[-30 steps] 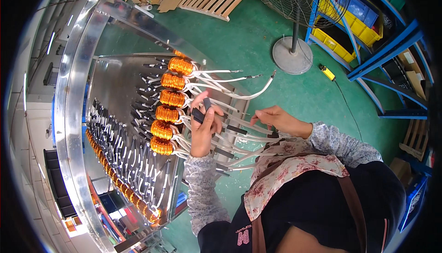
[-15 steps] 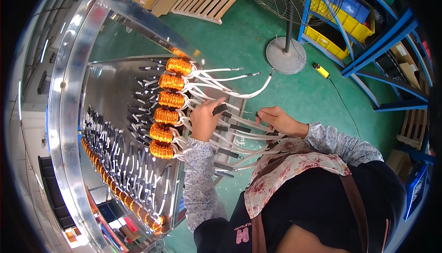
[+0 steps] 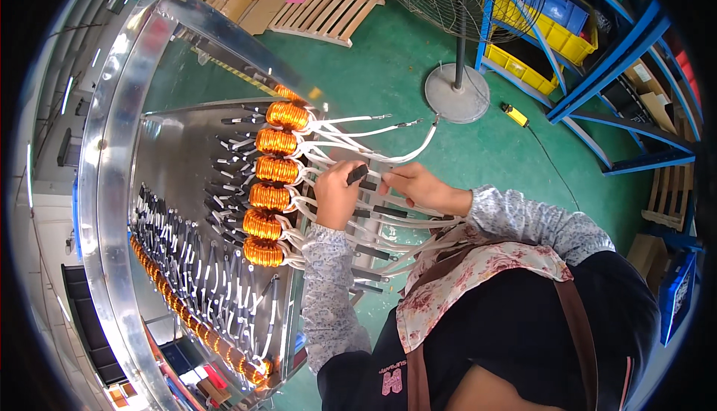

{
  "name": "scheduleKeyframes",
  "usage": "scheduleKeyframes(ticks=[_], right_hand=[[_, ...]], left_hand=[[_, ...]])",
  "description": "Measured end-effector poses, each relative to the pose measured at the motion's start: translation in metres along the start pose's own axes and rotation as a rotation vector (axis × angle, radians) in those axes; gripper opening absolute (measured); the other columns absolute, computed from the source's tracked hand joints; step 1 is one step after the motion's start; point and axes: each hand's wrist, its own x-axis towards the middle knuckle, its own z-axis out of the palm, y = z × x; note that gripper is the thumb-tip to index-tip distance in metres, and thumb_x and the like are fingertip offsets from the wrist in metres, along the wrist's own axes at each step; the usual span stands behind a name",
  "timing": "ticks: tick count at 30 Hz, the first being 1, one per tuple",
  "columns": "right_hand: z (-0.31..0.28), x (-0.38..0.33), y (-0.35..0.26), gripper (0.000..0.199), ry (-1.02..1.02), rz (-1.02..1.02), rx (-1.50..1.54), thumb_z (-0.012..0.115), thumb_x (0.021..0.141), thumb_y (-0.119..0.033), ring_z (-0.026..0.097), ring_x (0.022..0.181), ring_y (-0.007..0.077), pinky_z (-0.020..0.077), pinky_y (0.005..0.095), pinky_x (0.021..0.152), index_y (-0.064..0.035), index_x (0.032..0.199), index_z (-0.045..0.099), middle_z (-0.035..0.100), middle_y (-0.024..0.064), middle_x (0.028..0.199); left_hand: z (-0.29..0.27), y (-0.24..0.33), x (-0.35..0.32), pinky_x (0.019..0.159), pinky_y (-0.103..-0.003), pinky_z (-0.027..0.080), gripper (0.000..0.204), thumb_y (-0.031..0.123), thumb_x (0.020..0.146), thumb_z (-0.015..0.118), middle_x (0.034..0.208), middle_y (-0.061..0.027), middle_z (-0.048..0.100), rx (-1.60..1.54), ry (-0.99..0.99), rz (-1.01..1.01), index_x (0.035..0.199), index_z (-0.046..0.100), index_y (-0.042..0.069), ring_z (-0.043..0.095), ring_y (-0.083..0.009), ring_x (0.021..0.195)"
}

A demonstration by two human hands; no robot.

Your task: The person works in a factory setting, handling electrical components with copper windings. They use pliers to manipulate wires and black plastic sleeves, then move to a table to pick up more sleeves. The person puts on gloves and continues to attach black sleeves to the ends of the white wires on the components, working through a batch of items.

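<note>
Six copper-wound ring coils [image 3: 269, 196] stand in a row along the metal tray's edge, their white leads [image 3: 418, 223] running right toward my body. My left hand [image 3: 335, 196] is closed in front of the middle coils. Short black sleeves [image 3: 358, 175] stick out between its thumb and fingers. My right hand [image 3: 420, 188] pinches at a white lead just right of the left hand; a small dark bit, seemingly a black sleeve, shows at its fingertips, mostly hidden. Several lower leads carry black sleeves [image 3: 390, 211] near their ends.
The metal tray [image 3: 179, 146] holds more coils [image 3: 179, 303] with black-tipped leads at lower left. A shiny metal frame [image 3: 101, 157] curves around it. Beyond are a floor fan [image 3: 457, 93], a blue shelf rack [image 3: 597, 104] with yellow bins, a wooden pallet [image 3: 317, 15] and a yellow corded device [image 3: 515, 115].
My right hand has moved left along the leads, close to my left hand. The left hand has shifted slightly, still holding black sleeves. The whole view has turned a little.
</note>
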Motion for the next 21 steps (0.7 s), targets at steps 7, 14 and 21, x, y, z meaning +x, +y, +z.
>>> scheduleKeyframes(ticks=[7,14,21], right_hand=[[-0.01,-0.01,-0.001,0.031,-0.059,-0.176,-0.273,0.041,0.09,-0.025,0.043,0.051,0.0232,0.0372,0.0338,0.051,-0.0012,0.072,0.049,0.047,0.0128,0.059],[-0.022,0.018,0.0,0.025,-0.514,0.571,0.952,0.036,0.093,-0.024,0.028,0.049,0.0041,0.0223,0.0194,0.043,-0.0098,0.074,0.046,0.033,-0.0069,0.06],[-0.013,0.017,-0.013,0.026,-0.415,0.549,0.854,0.037,0.092,-0.026,0.024,0.048,0.0049,0.0198,0.0193,0.042,-0.0127,0.07,0.039,0.03,-0.0064,0.06]], left_hand=[[-0.002,0.0,-0.004,0.061,-0.03,0.045,0.013,0.002,0.071,0.062,0.076,-0.0118,0.063,-0.075,0.01,-0.032,0.084,0.064,0.002,0.061,-0.025,0.068],[-0.001,0.003,-0.002,0.059,-0.027,0.044,0.013,0.001,0.071,0.061,0.072,-0.0106,0.062,-0.145,0.004,-0.096,0.084,0.064,0.002,0.059,-0.0167,0.064],[-0.013,0.014,-0.003,0.047,-0.022,0.036,0.017,0.006,0.078,0.054,0.063,0.0019,0.053,-0.428,0.002,-0.115,0.094,0.057,0.002,0.044,-0.0053,0.053]])
